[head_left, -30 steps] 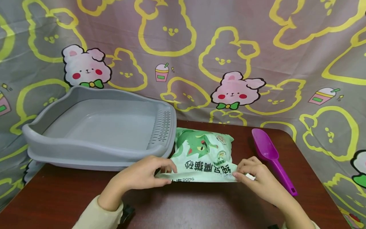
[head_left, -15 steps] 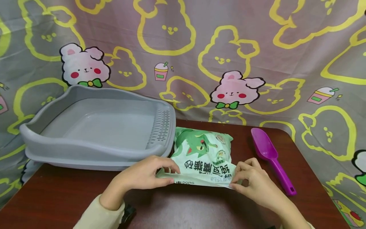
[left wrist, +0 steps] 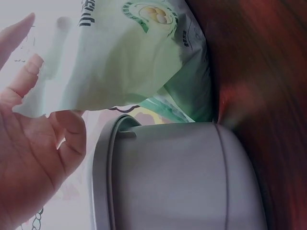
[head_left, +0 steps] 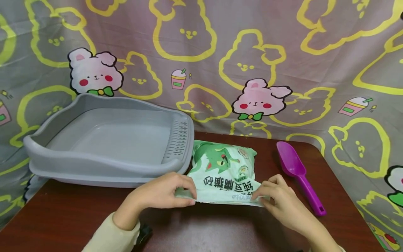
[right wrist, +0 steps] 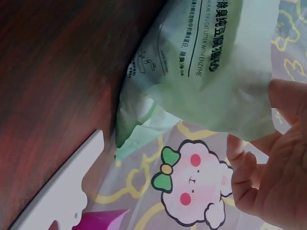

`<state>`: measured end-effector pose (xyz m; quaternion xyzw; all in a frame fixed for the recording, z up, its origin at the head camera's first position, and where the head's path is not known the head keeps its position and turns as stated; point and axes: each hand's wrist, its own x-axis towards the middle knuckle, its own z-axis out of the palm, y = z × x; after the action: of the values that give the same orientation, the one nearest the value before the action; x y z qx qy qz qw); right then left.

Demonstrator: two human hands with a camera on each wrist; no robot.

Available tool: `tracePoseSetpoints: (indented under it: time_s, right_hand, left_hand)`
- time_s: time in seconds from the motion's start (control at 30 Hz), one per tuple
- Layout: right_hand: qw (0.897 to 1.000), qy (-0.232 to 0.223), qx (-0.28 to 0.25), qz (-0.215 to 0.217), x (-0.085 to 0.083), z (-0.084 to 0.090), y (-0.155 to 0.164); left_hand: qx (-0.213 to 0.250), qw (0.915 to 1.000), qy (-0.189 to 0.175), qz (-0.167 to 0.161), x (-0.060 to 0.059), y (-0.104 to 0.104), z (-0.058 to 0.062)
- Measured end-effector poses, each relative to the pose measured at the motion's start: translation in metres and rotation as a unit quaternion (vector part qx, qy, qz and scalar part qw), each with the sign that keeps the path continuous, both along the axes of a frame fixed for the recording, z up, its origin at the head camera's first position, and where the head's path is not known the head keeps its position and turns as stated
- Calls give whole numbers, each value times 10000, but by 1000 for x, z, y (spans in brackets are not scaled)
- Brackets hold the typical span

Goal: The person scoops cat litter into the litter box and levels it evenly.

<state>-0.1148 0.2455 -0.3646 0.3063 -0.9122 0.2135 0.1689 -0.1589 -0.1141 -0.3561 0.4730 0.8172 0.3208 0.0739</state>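
Bag edge [head_left: 220, 200] now folded under, both hands' fingers [head_left: 189, 190] pinching it, on dark wooden table [head_left: 78, 213] before bunny-print cloth [head_left: 283, 52].

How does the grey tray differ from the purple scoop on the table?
The grey tray is wide, box-shaped and far larger; the purple scoop is slim, with a long handle. The tray touches the green bag that the left hand and right hand pinch at its near edge; the scoop lies apart from the bag, right of it. The tray has a slotted wall; the scoop shows none. Both look plastic, hold nothing, and rest untouched on the brown table.
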Motion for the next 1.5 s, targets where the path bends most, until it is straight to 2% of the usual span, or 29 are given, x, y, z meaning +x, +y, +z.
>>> tracePoseSetpoints:
  time_s: [0.17, 0.43, 0.6, 0.73, 0.83, 0.93, 1.07, 1.23, 1.4, 1.5]
  right_hand:
    - [9974, 439, -543, 204, -3, -3, 0]
    - [9875, 902, -1272, 239, -11, -9, -1]
    - [9837, 1067, -1404, 341, -13, -13, -3]
    - [9867, 1033, -1231, 238, -13, -12, -6]
    - [9904, 977, -958, 168, -11, -9, -6]
    - [9932, 962, -640, 112, -9, -7, -6]
    - [9956, 906, -236, -75, -6, -4, -6]
    - [9981, 503, 124, -325, 1, -5, -3]
    - [9996, -36, 251, -93, 4, -6, -1]
    - [9994, -87, 299, 128, 5, -7, -1]
  left_hand:
    - [167, 9997, -99, -162, -4, -1, 0]
    - [-63, 9996, -274, 64, -5, 1, 1]
    - [-215, 9994, -270, 55, -5, 3, 1]
    - [-390, 9991, -179, -50, -3, 5, 2]
    - [-704, 9974, -138, 118, 0, 6, 5]
    - [-1004, 9944, 274, 202, 6, 6, 6]
    - [-1253, 9871, 985, 147, 13, 6, 9]
    - [-1435, 9831, 1077, 353, 17, 8, 9]
    - [-1345, 9822, 1168, 600, 18, 8, 6]
    - [-1239, 9793, 1405, 764, 18, 8, 3]
